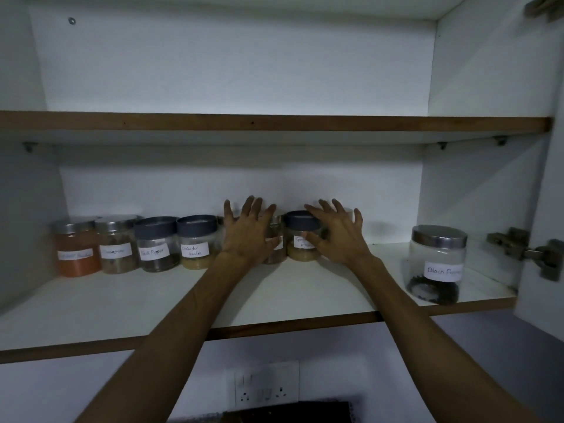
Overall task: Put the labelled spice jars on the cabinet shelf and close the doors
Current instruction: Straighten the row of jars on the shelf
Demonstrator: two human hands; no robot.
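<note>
A single wide-angle head view looks forward and slightly up into the open cabinet, close to the lower shelf (274,319). The upper shelf (274,123) fills the top half. A wall socket (266,389) sits at the bottom edge.

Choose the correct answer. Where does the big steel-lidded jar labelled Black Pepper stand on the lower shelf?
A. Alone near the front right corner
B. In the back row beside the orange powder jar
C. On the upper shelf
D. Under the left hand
A: the Black Pepper jar stands alone at the front right, apart from the back row.
</note>
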